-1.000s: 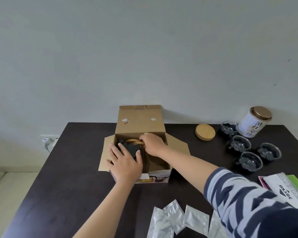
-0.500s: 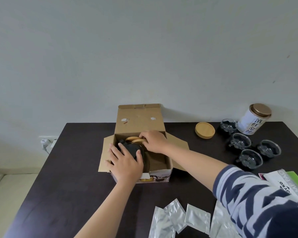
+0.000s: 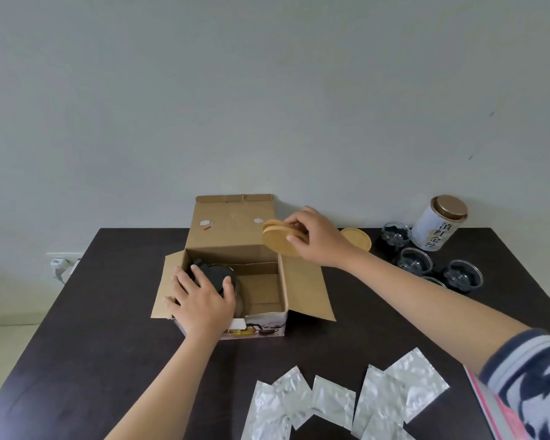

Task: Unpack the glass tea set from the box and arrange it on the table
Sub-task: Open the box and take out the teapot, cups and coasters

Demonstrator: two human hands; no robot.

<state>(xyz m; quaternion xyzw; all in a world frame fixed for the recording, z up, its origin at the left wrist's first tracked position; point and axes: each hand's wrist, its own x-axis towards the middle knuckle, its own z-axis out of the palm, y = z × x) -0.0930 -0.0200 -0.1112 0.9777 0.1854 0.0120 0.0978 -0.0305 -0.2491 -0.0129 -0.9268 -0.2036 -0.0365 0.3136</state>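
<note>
Gripping 2 stacked wooden coasters [image 3: 280, 241] between thumb and fingers, the right hand [image 3: 316, 241] holds them tilted in the air above the open cardboard box [image 3: 235, 249], near its right wall. The left hand [image 3: 202, 301] reaches into the box's left side, fingers spread and curled over the dark lid of the glass teapot [image 3: 218, 279] inside. On the dark bench [image 3: 108, 312], another wooden coaster [image 3: 359, 239] lies beside several glass cups [image 3: 415, 262] and a tea tin [image 3: 442, 222]. Foil packets [image 3: 331, 404] lie at the near edge.
</note>
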